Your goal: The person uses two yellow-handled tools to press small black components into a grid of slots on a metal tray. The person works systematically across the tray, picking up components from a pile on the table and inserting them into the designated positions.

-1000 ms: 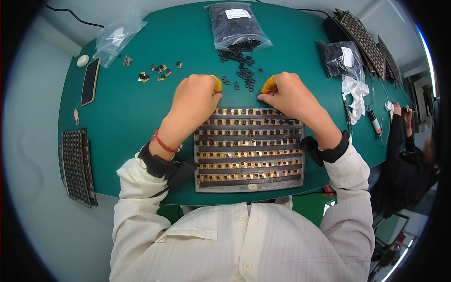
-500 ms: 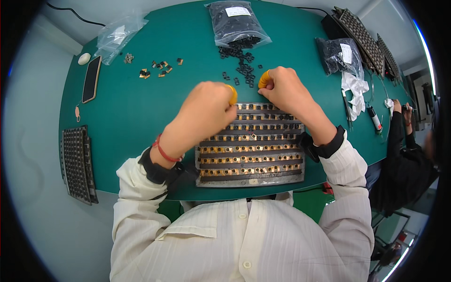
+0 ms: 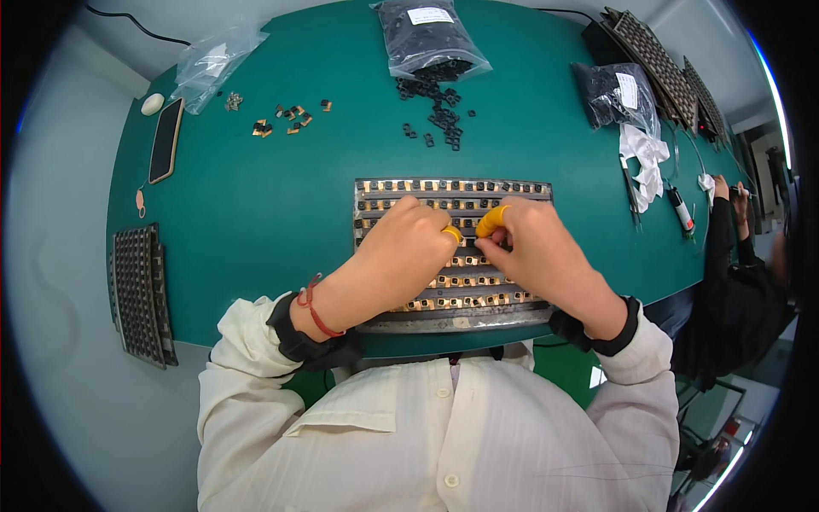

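Observation:
A flat tray (image 3: 461, 321) with rows of small gold and black parts lies near the table's front edge. Over its middle rows, my left hand (image 3: 408, 247) is closed, with a yellow finger cot showing at its fingertips. Close to it on the right, my right hand (image 3: 536, 246) pinches with thumb and a yellow-covered index finger. Whatever either hand holds is too small or hidden to make out. Beyond the tray lies a heap of small black plastic pieces (image 3: 445, 119), spilling from a clear bag (image 3: 429, 38).
Loose gold-and-black parts (image 3: 294, 118) lie at the far left, near a phone (image 3: 166, 141) and a clear plastic bag (image 3: 217, 60). Stacked trays (image 3: 141, 294) stand at the left edge. At right are another bag of black pieces (image 3: 616, 96), crumpled tissue (image 3: 646, 166), and a co-worker's arm (image 3: 719, 226).
Both hands have come back toward me from the tray's far edge and the black pieces. They now meet over the tray's middle rows.

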Demonstrator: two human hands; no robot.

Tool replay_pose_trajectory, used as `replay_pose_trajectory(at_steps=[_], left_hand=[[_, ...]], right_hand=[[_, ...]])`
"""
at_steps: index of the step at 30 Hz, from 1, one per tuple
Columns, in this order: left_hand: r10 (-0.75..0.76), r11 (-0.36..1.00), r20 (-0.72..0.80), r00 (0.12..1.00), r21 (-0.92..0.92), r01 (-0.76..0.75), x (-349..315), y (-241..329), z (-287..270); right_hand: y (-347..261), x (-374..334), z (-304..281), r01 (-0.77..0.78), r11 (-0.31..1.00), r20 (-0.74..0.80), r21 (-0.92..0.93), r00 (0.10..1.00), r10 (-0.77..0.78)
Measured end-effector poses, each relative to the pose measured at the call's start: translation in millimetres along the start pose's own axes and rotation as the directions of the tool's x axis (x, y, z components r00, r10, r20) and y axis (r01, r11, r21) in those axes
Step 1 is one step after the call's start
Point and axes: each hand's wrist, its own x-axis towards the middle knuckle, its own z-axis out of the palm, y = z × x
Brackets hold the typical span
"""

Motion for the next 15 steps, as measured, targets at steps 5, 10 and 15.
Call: replay_pose_trajectory(at_steps=[5,10,15], left_hand=[[-0.028,0.995,-0.064,0.998,0.092,0.034,-10.3,6.5,-0.1],[-0.042,0.988,0.061,0.997,0.153,0.033,-22.4,22.3,-2.1],[-0.071,0.985,0.081,0.994,0.165,0.057,-25.9,31.8,-1.7]], right_hand=[[5.8,1.8,20.0,0.010,1.000,-0.020,0.002,1.000,-0.009],[5.4,4.7,30.2,0.013,1.000,-0.055,-0.028,0.998,-0.015],[0.1,1.3,30.4,0.054,0.990,-0.048,-0.129,0.997,-0.060]])
